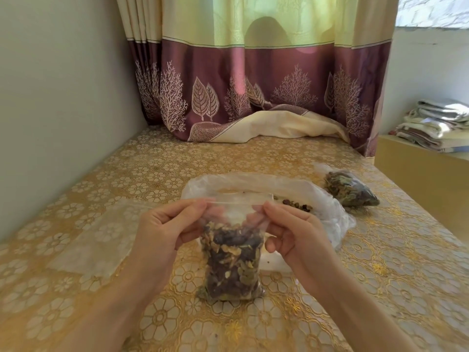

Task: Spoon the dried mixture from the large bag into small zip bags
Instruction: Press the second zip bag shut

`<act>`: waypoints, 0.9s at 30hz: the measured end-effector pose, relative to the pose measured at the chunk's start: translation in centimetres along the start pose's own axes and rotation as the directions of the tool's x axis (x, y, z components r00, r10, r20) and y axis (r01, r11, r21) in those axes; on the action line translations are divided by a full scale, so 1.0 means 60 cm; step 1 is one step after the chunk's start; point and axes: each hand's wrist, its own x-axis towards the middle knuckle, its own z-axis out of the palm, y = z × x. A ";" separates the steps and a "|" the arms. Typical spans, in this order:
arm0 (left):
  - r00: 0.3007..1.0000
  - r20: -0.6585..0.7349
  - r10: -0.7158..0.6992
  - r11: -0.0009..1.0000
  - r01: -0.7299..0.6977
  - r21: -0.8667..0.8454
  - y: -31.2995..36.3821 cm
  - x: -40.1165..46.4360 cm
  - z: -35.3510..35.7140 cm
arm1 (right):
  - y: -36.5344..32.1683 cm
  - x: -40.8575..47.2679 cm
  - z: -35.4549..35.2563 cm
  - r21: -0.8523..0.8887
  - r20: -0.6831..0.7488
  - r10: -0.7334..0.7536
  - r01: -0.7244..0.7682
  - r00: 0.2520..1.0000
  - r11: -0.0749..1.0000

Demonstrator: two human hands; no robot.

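Observation:
A small clear zip bag (232,262), well filled with brown and purple dried mixture, stands upright at the centre of the table. My left hand (166,231) pinches the left end of its zip strip. My right hand (295,229) pinches the right end. Behind it lies the large clear plastic bag (317,196), nearly flat, with a little dried mixture (295,205) left inside. A second filled small bag (351,190) lies on its side at the right. No spoon is visible.
The table carries a gold floral cloth (127,179). Flat empty clear bags (101,240) lie at the left. A wall runs along the left, a maroon and yellow curtain (253,85) hangs behind, and folded cloths (439,123) sit on a box at the right.

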 end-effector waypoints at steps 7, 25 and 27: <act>0.999 -0.019 0.029 1.000 -0.029 -0.004 0.002 -0.002 0.003 | -0.001 0.000 -0.001 -0.056 -0.037 -0.077 0.075 0.996 0.996; 0.989 -0.039 0.145 0.972 -0.135 0.191 -0.003 -0.002 0.014 | 0.001 0.006 0.009 -0.169 -0.055 -0.165 0.153 0.985 0.974; 0.991 -0.023 0.133 0.973 -0.127 0.191 -0.001 -0.003 0.014 | 0.001 0.004 0.010 -0.179 -0.045 -0.171 0.160 0.984 0.971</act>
